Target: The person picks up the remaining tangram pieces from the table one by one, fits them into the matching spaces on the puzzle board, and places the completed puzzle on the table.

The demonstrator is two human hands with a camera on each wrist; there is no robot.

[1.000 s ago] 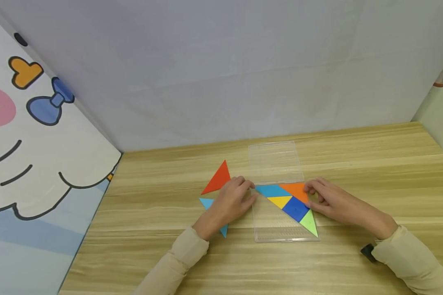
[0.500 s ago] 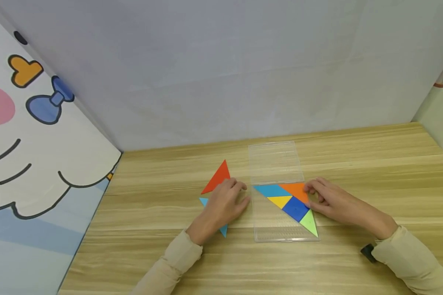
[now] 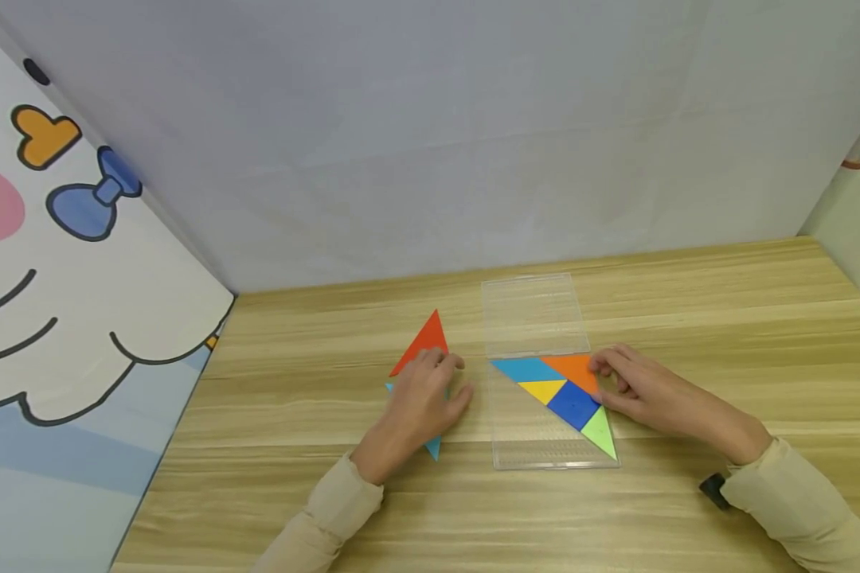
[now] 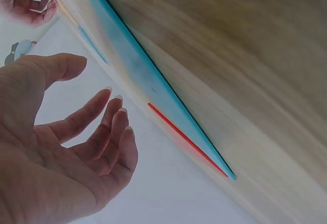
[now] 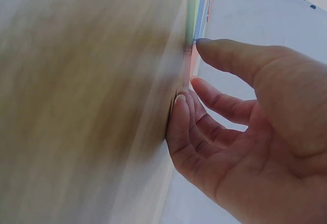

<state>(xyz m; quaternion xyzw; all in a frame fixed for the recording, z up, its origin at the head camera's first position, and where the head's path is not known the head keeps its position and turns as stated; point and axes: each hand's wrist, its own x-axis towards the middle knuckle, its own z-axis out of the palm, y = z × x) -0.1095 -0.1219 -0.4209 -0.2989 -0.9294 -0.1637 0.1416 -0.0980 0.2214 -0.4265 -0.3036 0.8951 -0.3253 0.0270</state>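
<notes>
My left hand (image 3: pixel 419 398) hovers over a large light blue triangle (image 3: pixel 433 448), fingers loosely bent and holding nothing; it covers most of that piece. Just beyond its fingertips lies a red triangle (image 3: pixel 424 338). At the right edge of a clear plastic tray (image 3: pixel 523 446), my right hand (image 3: pixel 652 398) rests with its thumb and fingertips against the side, by the orange triangle (image 3: pixel 573 370). Also in the tray are a light blue parallelogram (image 3: pixel 526 370), a yellow triangle (image 3: pixel 542 390), a blue square (image 3: pixel 575 404) and a light green triangle (image 3: pixel 600 434), fitted edge to edge.
A clear plastic lid (image 3: pixel 535 318) lies flat behind the tray. The wooden table (image 3: pixel 294 414) meets a pale cloth wall (image 3: pixel 430 159) at the back. A cartoon-printed panel (image 3: pixel 115 294) stands along the left side.
My left hand has drawn away from the tray's left corner, moving left over the light blue triangle. The right hand and the pieces in the tray stay where they were.
</notes>
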